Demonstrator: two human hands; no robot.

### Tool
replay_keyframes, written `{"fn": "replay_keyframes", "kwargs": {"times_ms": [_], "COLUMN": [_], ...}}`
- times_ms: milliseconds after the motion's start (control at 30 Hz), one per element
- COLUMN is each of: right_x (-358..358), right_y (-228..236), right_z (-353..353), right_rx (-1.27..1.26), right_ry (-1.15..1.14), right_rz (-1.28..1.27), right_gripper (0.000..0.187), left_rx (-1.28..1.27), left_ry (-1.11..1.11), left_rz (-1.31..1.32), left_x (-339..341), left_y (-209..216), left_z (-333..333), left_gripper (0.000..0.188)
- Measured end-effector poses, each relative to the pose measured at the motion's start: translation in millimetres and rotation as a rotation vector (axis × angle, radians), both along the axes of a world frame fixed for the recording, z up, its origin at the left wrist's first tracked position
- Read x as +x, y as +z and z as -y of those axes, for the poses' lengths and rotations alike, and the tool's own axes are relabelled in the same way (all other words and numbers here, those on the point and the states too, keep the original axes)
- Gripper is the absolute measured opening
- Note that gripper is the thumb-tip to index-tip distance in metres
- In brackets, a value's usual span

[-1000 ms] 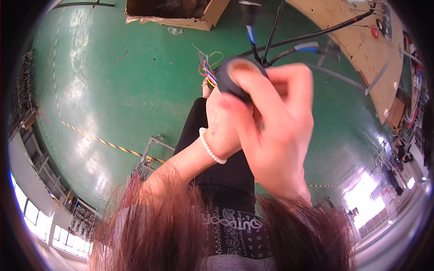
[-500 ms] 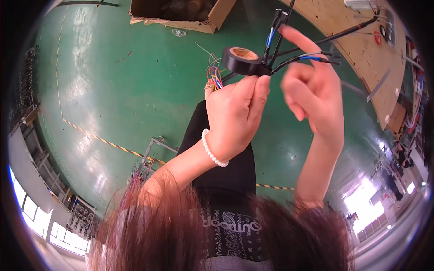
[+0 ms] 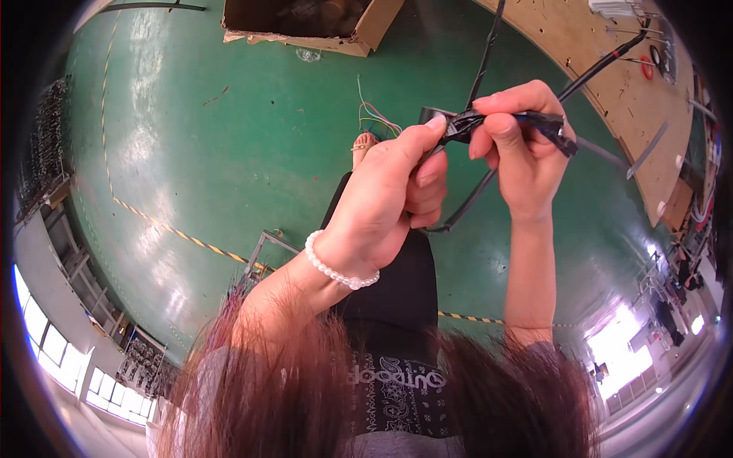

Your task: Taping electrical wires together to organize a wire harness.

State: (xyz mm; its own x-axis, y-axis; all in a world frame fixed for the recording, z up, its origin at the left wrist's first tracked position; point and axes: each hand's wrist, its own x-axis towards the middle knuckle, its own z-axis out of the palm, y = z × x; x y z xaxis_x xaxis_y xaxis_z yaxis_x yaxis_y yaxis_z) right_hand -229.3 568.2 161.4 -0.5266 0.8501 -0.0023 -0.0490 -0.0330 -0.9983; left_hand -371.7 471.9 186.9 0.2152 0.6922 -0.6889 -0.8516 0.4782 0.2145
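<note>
I have the left hand (image 3: 393,179) curled tight around a black cable bundle (image 3: 464,126), with its thumb pressed near the top. The right hand (image 3: 527,153) is just beside it, on the right, and its thumb and fingers pinch the same bundle. So the bundle goes across from one hand to the other. Its dark ends (image 3: 565,141) stick out to the right, past the fingers of the right hand.

I see a bit of a black tape roll (image 3: 430,114) by the left thumb. Most of it is hidden, so I can't tell what holds it. Thin coloured wires (image 3: 379,118) poke out above the left hand. A bendy black cable (image 3: 472,198) hangs low between the two hands. A long cable (image 3: 486,53) goes up above the hands. The wooden table (image 3: 649,145) is off to the right of the right hand. White beads (image 3: 336,271) go round the left wrist. Well ahead of the left hand, a cardboard box (image 3: 374,30) sits on the green floor (image 3: 206,145).
</note>
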Motion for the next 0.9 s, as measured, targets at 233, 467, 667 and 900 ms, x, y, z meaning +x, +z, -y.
{"fn": "replay_keyframes", "kwargs": {"times_ms": [233, 467, 667, 900], "right_x": [8, 16, 23, -10], "right_y": [-21, -40, 11, 74], "right_z": [9, 26, 72, 72], "right_rx": [-0.081, -0.493, 0.124, 0.269], "right_ry": [0.121, 0.293, -0.072, -0.043], "right_rz": [-0.100, -0.252, 0.317, 0.545], "right_gripper": [0.066, 0.043, 0.020, 0.032], "left_rx": [0.020, 0.047, 0.234, 0.623], "left_ry": [-0.060, -0.100, -0.182, -0.024], "left_rz": [-0.214, -0.423, -1.068, -1.005], "left_x": [8, 10, 17, 20], "left_y": [1, 2, -6, -12], "left_z": [-2, -3, 0, 35], "left_gripper": [0.051, 0.048, 0.043, 0.034]}}
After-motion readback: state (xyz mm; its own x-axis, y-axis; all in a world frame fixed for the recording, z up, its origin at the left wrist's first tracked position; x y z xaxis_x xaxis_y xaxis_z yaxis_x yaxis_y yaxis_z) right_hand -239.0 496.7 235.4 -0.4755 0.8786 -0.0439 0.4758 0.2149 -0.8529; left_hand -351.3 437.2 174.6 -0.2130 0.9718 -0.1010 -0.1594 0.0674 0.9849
